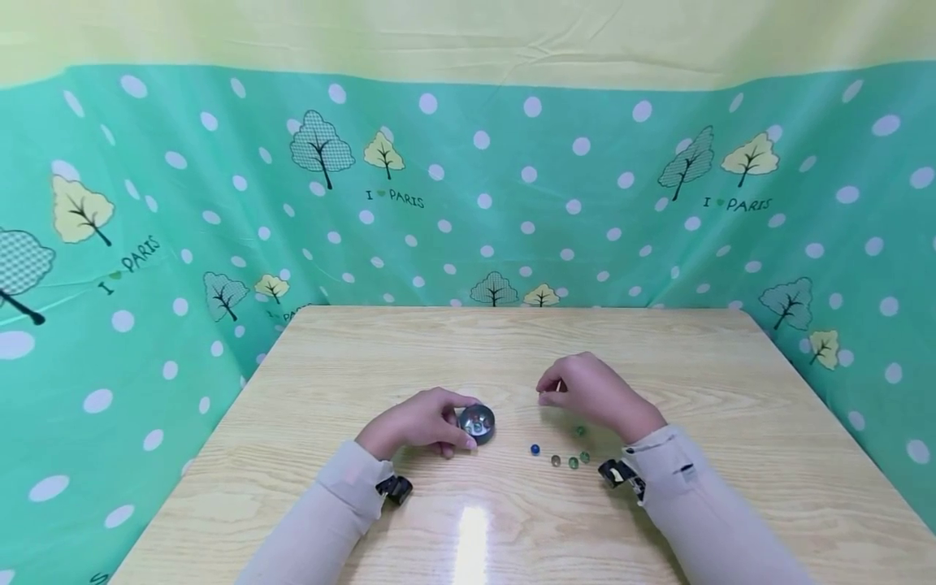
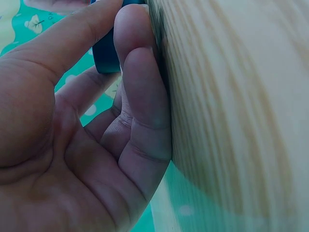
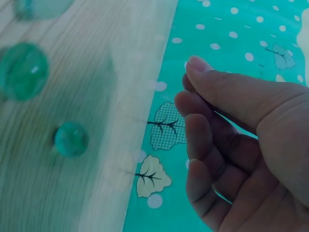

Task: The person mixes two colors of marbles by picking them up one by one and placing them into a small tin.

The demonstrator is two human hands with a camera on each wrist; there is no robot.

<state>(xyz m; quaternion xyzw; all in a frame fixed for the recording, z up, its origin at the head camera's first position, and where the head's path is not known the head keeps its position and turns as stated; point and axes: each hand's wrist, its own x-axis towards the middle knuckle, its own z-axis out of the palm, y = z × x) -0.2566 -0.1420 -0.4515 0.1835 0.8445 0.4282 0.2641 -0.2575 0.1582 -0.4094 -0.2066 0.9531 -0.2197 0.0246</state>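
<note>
My left hand grips a small dark round container on the table, thumb and fingers around its left side. Shiny rounded pieces show within its rim; their kind is too small to tell. In the left wrist view the container's dark blue side shows between thumb and fingers. My right hand hovers over the table, thumb and index tips close together. Whether something sits between them is hidden. Near it lie a blue marble, a brownish marble and several green marbles.
A light wood-grain table carries everything. Behind it and along the sides hangs a green dotted cloth with printed trees. Bright glare lies on the table near the front.
</note>
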